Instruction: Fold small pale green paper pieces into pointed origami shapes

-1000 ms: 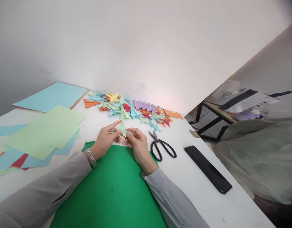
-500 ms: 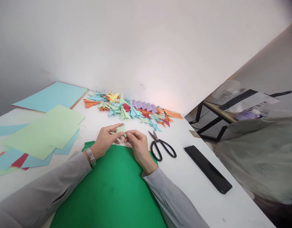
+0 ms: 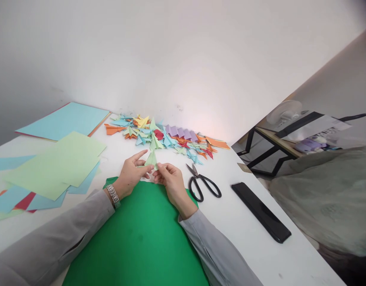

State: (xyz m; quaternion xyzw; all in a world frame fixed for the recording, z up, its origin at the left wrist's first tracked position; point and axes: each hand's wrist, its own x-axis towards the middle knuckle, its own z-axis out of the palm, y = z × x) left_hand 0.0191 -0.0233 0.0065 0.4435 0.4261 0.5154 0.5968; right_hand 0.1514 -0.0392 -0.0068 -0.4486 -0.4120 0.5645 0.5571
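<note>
Between my two hands is a small folded piece of light green paper point(image 3: 151, 159), its pointed end facing the wall. My left hand point(image 3: 131, 172) pinches its left side between thumb and fingers, with the index finger stretched out. On its right lower corner the thumb and fingertips of my right hand point(image 3: 171, 179) are closed. Both hands are just above the far edge of a green sheet point(image 3: 141, 234). Just beyond them lies a pile of small folded paper pieces point(image 3: 156, 135) in many colours.
Black-handled scissors point(image 3: 202, 184) lie partly open right of my hands, and a long black case point(image 3: 260, 212) lies farther right. Loose coloured sheets point(image 3: 58, 163) and a stack of blue-topped paper point(image 3: 66, 121) are at left. A wall stands behind the table.
The green paper now stands taller, showing a narrow pointed shape between my hands. My left index finger has lifted off it, and my right fingers have shifted slightly.
</note>
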